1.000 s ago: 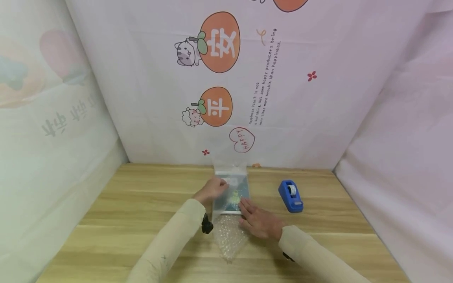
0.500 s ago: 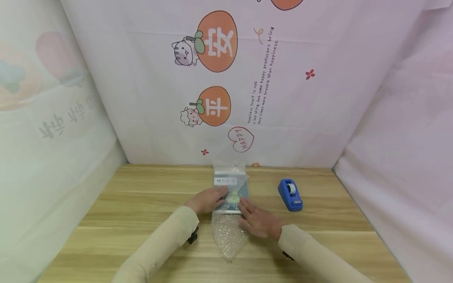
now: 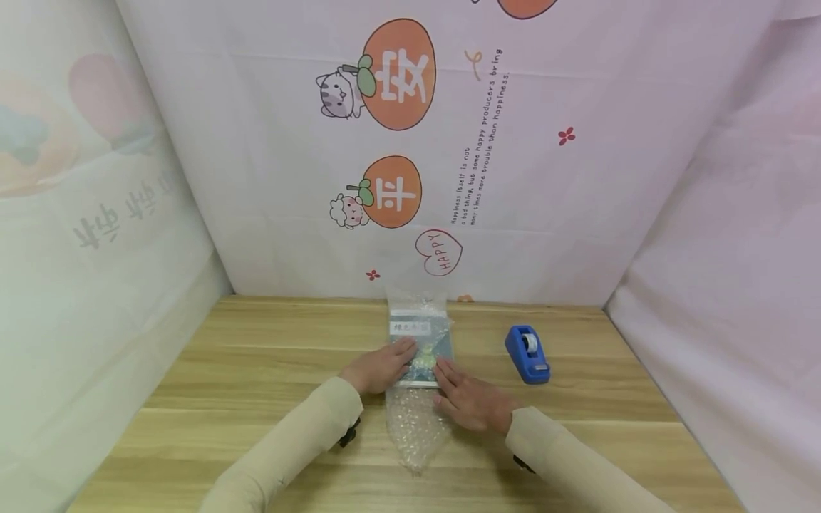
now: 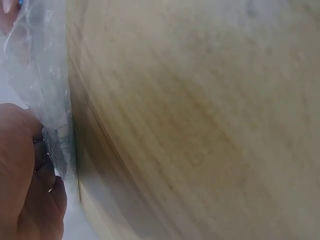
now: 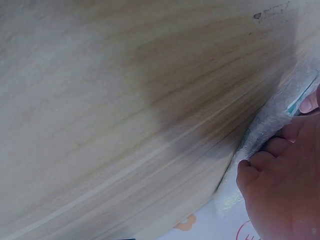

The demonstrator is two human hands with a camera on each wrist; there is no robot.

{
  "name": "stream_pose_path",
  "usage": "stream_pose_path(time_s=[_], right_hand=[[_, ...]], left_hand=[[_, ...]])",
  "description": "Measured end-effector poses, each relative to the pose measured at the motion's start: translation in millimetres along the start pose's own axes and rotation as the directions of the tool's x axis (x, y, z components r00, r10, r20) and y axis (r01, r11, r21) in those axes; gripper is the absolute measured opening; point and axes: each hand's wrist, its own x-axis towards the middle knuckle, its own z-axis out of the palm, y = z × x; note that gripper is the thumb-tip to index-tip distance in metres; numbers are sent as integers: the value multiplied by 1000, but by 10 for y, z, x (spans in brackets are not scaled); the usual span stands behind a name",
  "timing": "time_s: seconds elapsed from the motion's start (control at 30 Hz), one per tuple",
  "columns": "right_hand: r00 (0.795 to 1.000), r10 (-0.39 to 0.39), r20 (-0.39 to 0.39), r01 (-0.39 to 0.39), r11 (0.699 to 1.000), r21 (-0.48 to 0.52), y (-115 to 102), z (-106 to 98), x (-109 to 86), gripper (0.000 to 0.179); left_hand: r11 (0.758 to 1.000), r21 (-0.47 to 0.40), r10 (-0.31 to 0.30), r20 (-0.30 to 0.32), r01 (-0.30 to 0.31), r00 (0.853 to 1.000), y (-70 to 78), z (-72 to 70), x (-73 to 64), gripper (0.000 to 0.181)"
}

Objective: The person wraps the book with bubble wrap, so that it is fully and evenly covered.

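A thin blue book [image 3: 438, 333] with a white title label and a light green figure on its cover lies on the table, under clear bubble wrap. More bubble wrap [image 3: 417, 426] spreads toward the near side, narrowing to a point, and a strip reaches past the book's far end. My left hand [image 3: 383, 366] rests on the wrapped book's left half, fingers extended. Across from it, my right hand [image 3: 473, 400] presses the right near edge with straight fingers. In the left wrist view, crinkled plastic [image 4: 50, 85] runs beside the left hand; the right wrist view shows fingers along the wrapped edge.
A blue tape dispenser [image 3: 528, 355] with a roll of clear tape stands right of the book on the wooden table [image 3: 269, 356]. White printed cloth [image 3: 288, 214] walls the back and both sides. Both wrists carry dark devices.
My left hand has moved from the upper cover toward the book's left near part, uncovering the title label, and the loose wrap now lies flatter. My right hand has stayed in place.
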Motion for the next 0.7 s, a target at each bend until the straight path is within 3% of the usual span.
stream_pose_path(time_s=[0.27, 0.47, 0.7], right_hand=[[1000, 19, 12, -19, 998, 55, -6, -83, 19, 67], [997, 39, 61, -43, 997, 62, -25, -301, 71, 63], [999, 24, 39, -24, 1000, 18, -59, -551, 255, 60]], left_hand=[[996, 84, 17, 3, -18, 1000, -22, -6, 22, 53], [993, 119, 3, 16, -5, 1000, -33, -7, 39, 54], [990, 138, 10, 16, -13, 1000, -46, -2, 49, 53]])
